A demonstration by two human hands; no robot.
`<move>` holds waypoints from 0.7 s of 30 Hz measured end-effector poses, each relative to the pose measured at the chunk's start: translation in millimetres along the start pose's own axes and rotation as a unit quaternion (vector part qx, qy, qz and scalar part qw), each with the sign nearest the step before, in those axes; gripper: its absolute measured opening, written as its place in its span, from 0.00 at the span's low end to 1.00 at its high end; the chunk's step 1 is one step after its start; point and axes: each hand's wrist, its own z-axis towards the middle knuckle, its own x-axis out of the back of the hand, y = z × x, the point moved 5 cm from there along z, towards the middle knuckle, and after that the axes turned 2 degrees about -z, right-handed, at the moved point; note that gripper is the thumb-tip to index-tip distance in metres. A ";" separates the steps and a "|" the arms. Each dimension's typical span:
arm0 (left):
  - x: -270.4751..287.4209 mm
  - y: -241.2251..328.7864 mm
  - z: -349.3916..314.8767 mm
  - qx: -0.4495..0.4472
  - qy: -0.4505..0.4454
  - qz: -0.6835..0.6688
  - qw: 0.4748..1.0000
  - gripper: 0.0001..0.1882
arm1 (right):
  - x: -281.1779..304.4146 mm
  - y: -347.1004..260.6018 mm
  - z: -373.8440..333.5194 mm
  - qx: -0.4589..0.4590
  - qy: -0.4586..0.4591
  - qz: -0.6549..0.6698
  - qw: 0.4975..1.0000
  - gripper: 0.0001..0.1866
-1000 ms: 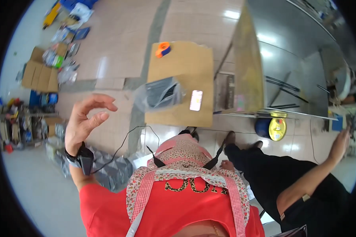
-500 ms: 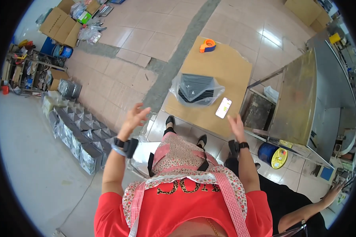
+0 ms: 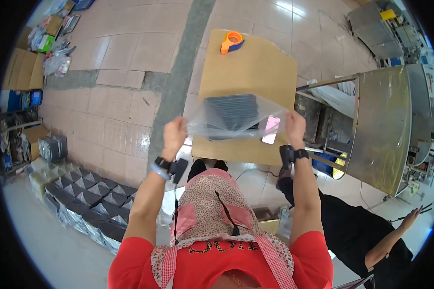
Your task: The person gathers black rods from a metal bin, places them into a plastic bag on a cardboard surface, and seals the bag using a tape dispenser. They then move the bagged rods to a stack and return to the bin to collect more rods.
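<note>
A clear plastic bag [image 3: 197, 126] is stretched sideways between my hands, over a cardboard-topped table [image 3: 248, 67]. Inside it lies a stack of dark grey, ribbed pieces [image 3: 232, 110]; their exact kind I cannot make out. My left hand [image 3: 175, 134] is closed on the bag's left corner. Its right corner is pinched in my right hand [image 3: 295, 127]. Just left of that hand, a phone [image 3: 271, 130] with a lit screen lies on the cardboard, partly behind the film.
An orange and blue tape dispenser [image 3: 232, 42] sits at the table's far end. Several bagged dark bundles [image 3: 89, 197] stand in rows at the left. A metal-framed bench [image 3: 381, 130] is at the right, with a co-worker in black [image 3: 357, 226] nearby, holding thin dark sticks.
Both hands have moved from empty air to the bag and taken hold of its corners. The bag is now pulled wide and taut. My view has shifted closer over the table.
</note>
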 end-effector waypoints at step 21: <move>-137.8 41.3 -12.4 -0.267 -0.128 0.059 0.953 0.35 | -66.8 22.8 -83.7 -0.227 -0.179 0.443 0.849 0.19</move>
